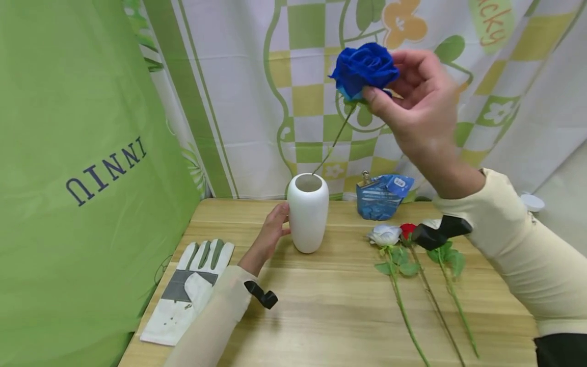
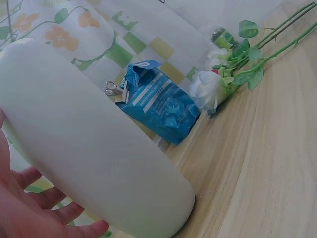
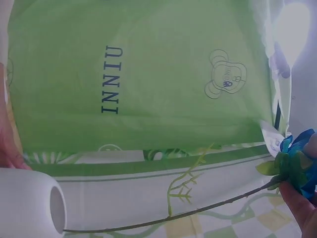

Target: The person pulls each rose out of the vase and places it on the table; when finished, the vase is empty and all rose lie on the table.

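High above the table, my right hand (image 1: 424,97) pinches a blue rose (image 1: 365,70) just under its bloom, between thumb and fingers. Its thin stem (image 3: 223,202) slants down to the mouth of a white vase (image 1: 308,216); whether the stem's tip is inside or behind the rim I cannot tell. The vase stands upright on the table. At its left side, my left hand (image 1: 273,229) holds it low on the body, with the fingers (image 2: 47,198) partly hidden behind it in the left wrist view.
Right of the vase lie a white rose (image 1: 385,235), a red rose (image 1: 407,230) and another pale one, stems toward me. A clipped blue bag (image 1: 379,199) stands behind them. A work glove (image 1: 183,295) lies at left on the wooden table (image 1: 321,316). A green cover (image 1: 82,229) borders the left.
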